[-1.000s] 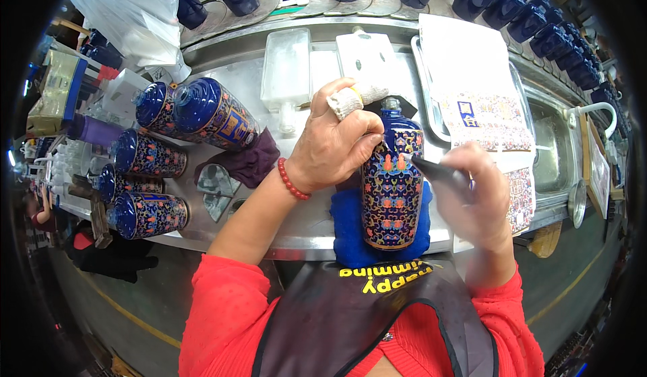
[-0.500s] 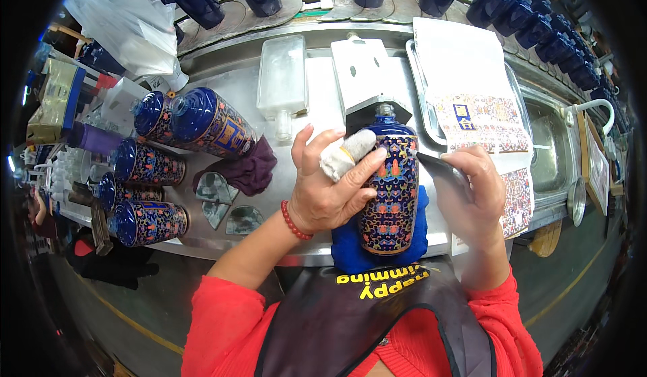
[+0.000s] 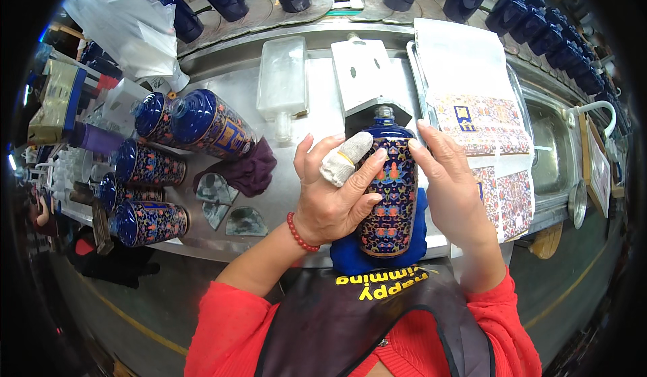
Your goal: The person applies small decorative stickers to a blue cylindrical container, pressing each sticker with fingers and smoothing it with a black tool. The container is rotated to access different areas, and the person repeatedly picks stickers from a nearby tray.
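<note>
Patterned bottle (image 3: 389,198): on the blue cloth (image 3: 346,254) at the near edge of the counter (image 3: 202,234), neck pointing away
Left hand (image 3: 330,195): fingers spread, a pale sleeve (image 3: 347,158) on one, forefinger and thumb resting on the bottle without wrapping it
Right hand (image 3: 456,191): thumb and forefinger parted at the bottle's upper right; cannot tell whether the palm holds anything
Printed sheets (image 3: 515,198): right of the bottle

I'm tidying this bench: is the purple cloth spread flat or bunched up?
Bunched up: the purple cloth lies in a creased heap beside a patterned bottle.
</note>
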The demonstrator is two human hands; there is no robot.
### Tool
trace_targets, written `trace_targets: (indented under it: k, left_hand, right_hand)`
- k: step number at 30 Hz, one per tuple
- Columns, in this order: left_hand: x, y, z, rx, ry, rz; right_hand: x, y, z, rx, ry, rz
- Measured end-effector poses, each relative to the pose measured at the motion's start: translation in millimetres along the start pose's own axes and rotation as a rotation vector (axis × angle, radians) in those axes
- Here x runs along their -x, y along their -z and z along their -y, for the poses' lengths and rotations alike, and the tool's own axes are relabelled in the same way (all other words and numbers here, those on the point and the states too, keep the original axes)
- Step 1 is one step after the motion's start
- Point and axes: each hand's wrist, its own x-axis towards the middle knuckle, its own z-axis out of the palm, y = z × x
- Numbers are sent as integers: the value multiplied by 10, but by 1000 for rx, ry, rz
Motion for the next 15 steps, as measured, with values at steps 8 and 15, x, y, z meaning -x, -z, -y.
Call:
trace_targets:
  k: [8, 15]
  left_hand:
    - [-15, 28, -63, -24, 29, 18]
    - [-2, 0, -87, -55, 35, 22]
  right_hand:
    - [-23, -37, 59, 31, -9, 73]
    - [-20, -55, 50, 28, -2, 65]
